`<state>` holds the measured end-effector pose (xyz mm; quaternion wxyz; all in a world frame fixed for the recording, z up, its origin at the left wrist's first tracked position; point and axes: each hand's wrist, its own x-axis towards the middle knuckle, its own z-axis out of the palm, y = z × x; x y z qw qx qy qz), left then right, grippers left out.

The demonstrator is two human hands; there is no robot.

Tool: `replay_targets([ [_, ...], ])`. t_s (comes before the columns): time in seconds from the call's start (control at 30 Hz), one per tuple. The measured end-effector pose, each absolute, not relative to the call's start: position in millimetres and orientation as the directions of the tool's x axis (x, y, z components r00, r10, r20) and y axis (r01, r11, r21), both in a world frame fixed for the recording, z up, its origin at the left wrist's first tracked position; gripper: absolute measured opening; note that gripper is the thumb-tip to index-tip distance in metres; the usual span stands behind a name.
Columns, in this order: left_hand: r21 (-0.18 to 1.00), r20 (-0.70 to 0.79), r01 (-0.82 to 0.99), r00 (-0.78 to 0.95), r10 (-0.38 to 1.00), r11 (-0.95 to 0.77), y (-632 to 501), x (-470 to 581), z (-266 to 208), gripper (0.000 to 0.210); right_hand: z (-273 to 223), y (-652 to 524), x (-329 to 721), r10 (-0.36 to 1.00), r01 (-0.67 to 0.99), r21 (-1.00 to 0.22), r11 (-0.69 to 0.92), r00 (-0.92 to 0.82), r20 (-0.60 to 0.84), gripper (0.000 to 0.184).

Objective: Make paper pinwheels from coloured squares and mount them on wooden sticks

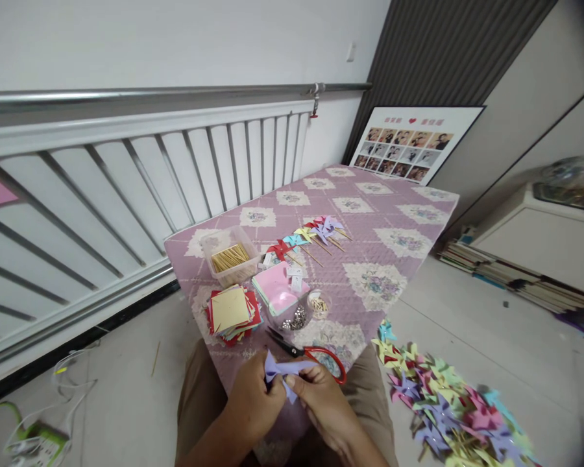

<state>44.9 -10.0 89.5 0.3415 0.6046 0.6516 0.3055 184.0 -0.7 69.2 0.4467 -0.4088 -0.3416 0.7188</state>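
Observation:
Between my hands, just above the table's near edge, is a lavender paper pinwheel [288, 370] with its blades folded in. My left hand [254, 397] is closed on its left side, and my right hand [321, 395] pinches its right side between thumb and fingers. Fingers cover the pinwheel's middle, so its centre is partly hidden. Scissors with red handles [340, 371] lie right behind my hands, blades pointing left. Beyond them stands a clear bowl of small metal pieces [296, 319], beside a small round container of light-coloured bits [318, 303].
A stack of coloured paper squares [232, 312] lies at the left, before a plastic box of thin wooden sticks [230, 257]. Pink paper sheets [275, 285] are mid-table. Several pinwheels on sticks [305, 235] lie farther back. A pinwheel heap [448, 405] covers the floor at right.

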Motion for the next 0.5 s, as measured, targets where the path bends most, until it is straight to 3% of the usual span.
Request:
replay_targets([
  [0.1, 0.902, -0.159, 0.417, 0.083, 0.984, 0.110, -5, 41, 91, 0.016, 68, 1, 187, 0.903, -0.396, -0.825, -0.403, -0.320, -0.287, 0.027],
  [0.27, 0.945, -0.217, 0.286, 0.195, 0.956, 0.156, -2, 33, 103, 0.011, 66, 2, 191, 0.870, -0.406, -0.790, -0.459, -0.385, -0.308, 0.026],
  [0.37, 0.937, -0.201, 0.322, 0.181, 0.963, 0.135, -2, 32, 108, 0.011, 60, 3, 191, 0.871, -0.359, -0.813, -0.459, -0.361, -0.333, 0.026],
  [0.5, 0.849, -0.186, 0.512, 0.050, 0.981, 0.134, -4, 33, 102, 0.013, 54, 5, 189, 0.902, -0.287, -0.878, -0.382, -0.321, -0.288, 0.023],
])
